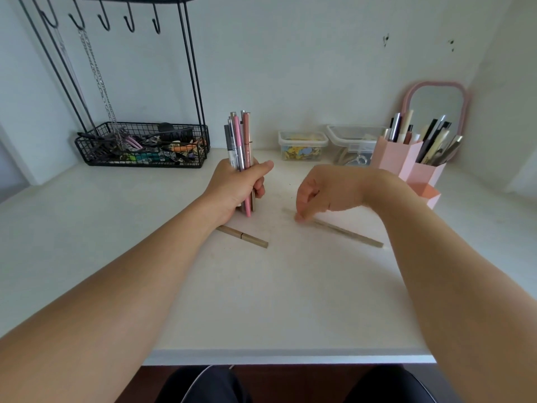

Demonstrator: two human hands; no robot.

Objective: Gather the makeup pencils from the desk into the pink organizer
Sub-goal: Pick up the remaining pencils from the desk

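My left hand (236, 189) is closed around an upright bundle of makeup pencils (240, 141), pink, silver and grey, at the middle of the white desk. A tan pencil (242, 236) lies flat just in front of that hand. My right hand (322, 193) reaches down with its fingertips touching the left end of a long olive-grey pencil (343, 231) that lies on the desk; the picture is blurred there, so the grip is unclear. The pink organizer (406, 167) stands at the right rear, with several pencils and brushes upright in it.
A black wire basket (142, 146) with a hook rack and hanging chains stands at the back left. Two clear plastic boxes (302, 145) sit against the wall in the middle, and a pink-framed mirror (436, 106) leans behind the organizer. The desk's front edge (287, 356) is near me.
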